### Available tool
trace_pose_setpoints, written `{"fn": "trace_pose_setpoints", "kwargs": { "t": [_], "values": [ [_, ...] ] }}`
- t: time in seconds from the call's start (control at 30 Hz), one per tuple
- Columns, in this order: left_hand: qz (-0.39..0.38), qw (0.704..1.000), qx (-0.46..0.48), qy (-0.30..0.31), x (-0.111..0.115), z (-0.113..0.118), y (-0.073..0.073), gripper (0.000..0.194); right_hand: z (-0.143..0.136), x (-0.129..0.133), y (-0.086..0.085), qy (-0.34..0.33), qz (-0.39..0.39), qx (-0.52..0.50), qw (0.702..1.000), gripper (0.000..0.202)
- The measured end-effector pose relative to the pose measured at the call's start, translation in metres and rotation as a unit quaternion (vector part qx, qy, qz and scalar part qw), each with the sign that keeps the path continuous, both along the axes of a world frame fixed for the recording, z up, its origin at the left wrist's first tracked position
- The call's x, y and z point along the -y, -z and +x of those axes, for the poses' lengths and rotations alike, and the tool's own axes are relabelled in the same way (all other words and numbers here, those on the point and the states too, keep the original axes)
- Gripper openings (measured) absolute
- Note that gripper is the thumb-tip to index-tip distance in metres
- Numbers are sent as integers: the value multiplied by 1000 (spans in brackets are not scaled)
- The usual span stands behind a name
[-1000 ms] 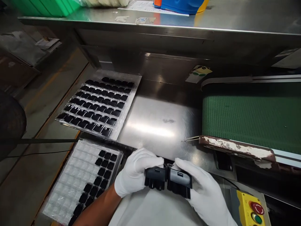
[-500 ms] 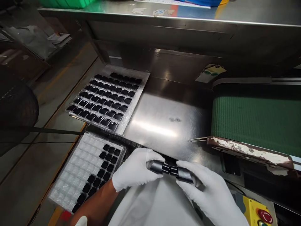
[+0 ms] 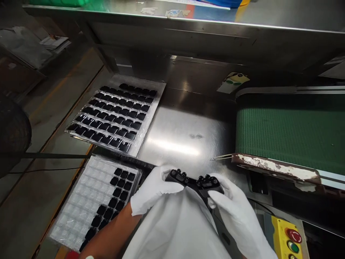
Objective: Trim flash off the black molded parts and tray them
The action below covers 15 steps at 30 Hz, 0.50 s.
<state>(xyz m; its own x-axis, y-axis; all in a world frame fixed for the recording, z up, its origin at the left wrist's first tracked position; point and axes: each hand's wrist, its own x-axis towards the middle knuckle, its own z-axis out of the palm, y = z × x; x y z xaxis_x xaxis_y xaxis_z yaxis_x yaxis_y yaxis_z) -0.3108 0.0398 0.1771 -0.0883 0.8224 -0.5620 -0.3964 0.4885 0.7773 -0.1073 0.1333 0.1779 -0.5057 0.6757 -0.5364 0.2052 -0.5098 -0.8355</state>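
Note:
My left hand (image 3: 159,185), in a white glove, is closed around several small black plastic parts (image 3: 178,176) with rounded knobs along their upper side. In my right hand (image 3: 229,201), gloved too, similar black plastic parts (image 3: 208,182) are gripped between thumb and fingers. The two groups lie side by side with a narrow gap, just off the near edge of the metal table (image 3: 178,144). Left of my hands, a white compartment tray (image 3: 72,208) holds black pieces on its right side. A second tray (image 3: 151,122) on the table carries rows of flat black pieces.
Tweezers (image 3: 222,157) stick out from the worn end of a green conveyor belt (image 3: 291,133). A yellow control box (image 3: 285,233) with a red button is low at the right. A metal shelf (image 3: 188,23) spans the back. A dark round object (image 3: 13,126) stands at the left.
The black parts have turned so their knobbed side faces up. Their inner ends were almost touching and now stand farther apart. The whole view has shifted slightly, moving the surroundings left.

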Motion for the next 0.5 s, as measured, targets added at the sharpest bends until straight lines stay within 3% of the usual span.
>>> {"fn": "trace_pose_setpoints", "kwargs": {
  "t": [0.07, 0.13, 0.5],
  "values": [
    [7, 994, 109, -8, -2, 3, 2, 20, -1, 3, 3, 24, -125, -67, 990, 25],
    [6, 986, 164, -5, -4, 8, 3, 28, -3, 7, 4, 27, -190, -94, 977, 25],
    [-69, 974, 211, -52, -2, 20, 11, 29, -12, 19, 4, 50, -234, -83, 967, 35]
  ]
}}
